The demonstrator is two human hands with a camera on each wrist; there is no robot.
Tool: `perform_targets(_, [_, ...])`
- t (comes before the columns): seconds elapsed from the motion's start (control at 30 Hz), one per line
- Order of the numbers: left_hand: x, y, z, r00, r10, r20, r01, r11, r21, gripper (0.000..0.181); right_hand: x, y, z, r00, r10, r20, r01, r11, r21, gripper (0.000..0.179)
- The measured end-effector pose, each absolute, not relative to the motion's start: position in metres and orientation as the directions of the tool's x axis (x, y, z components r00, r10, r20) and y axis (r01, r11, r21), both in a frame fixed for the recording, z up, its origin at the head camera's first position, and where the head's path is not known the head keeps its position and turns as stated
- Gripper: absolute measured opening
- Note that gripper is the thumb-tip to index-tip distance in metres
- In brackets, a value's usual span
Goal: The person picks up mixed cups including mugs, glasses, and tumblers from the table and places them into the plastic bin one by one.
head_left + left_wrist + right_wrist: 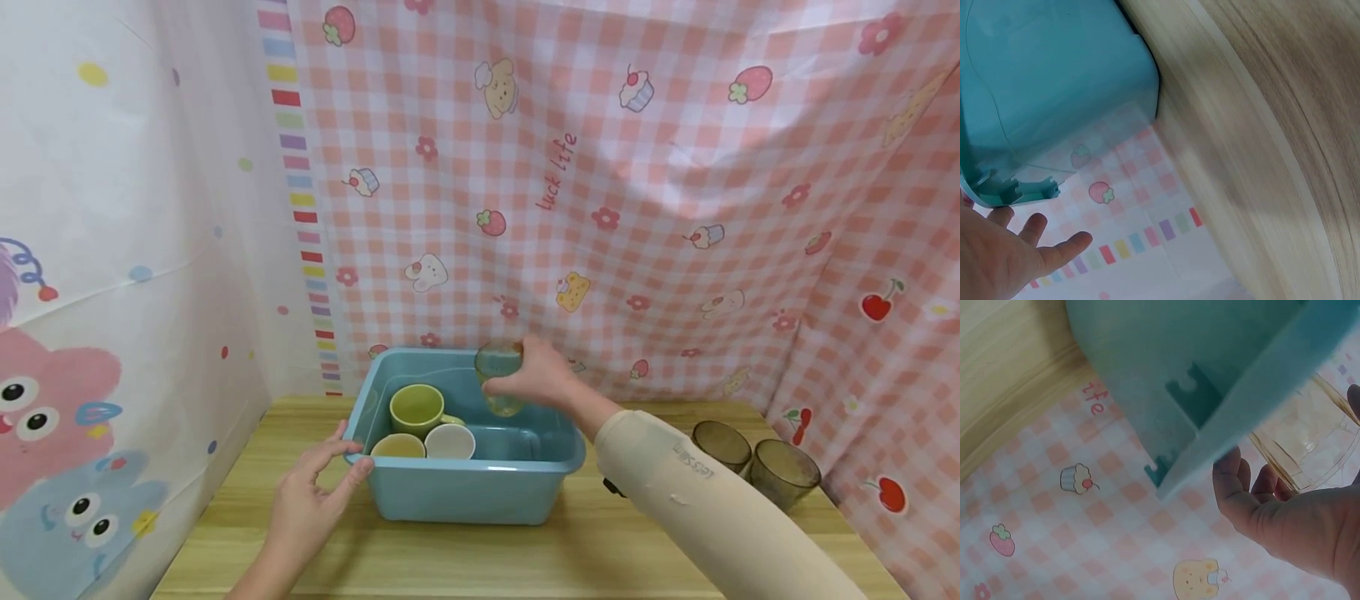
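My right hand [542,375] grips a clear, amber-tinted glass cup [501,360] over the back right part of a blue plastic basin [465,492]. In the right wrist view, the glass cup [1310,440] shows beyond the basin's rim, with fingers around it. My left hand [307,492] touches the basin's front left corner, its fingers spread and fairly straight. The left wrist view shows that hand [1016,253] beside the rim. Inside the basin, at its left, are a green mug [417,407], a yellowish cup [397,447] and a white cup [450,442].
Two brown-tinted glass cups [783,471] stand side by side on the wooden table [480,558] at the right, close to my right forearm. A pink checked cloth [450,192] hangs behind the table, and a white printed cloth [187,275] hangs at the left.
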State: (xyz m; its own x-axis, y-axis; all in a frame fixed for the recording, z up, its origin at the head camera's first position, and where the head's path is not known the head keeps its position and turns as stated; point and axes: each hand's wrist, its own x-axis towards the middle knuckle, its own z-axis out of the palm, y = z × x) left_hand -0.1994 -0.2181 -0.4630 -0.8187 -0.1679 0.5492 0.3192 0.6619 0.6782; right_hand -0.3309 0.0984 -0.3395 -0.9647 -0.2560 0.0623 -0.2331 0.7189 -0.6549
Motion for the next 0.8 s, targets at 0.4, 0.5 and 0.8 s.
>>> perform_targets(0.4, [-0.199,-0.219,-0.464,-0.819,-0.177,0.546,0.310,0.665,0.680,0.022,-0.334,0.090,-0.357,-0.972,-0.234,-0.031,-0.168,0.777,-0.606,0.098])
perform_targets(0.5, [-0.199,-0.218,-0.463,-0.822,-0.172,0.542,0.310,0.664,0.680,0.022,-0.333,0.089,-0.355,-0.970,-0.231,-0.074,-0.145,0.795,-0.589,0.103])
perform_targets(0.8, [-0.199,-0.218,-0.462,-0.828,-0.181,0.531,0.296,0.664,0.687,0.022,-0.336,0.078,-0.333,-0.953,-0.252,-0.166,-0.118,0.816,-0.566,0.104])
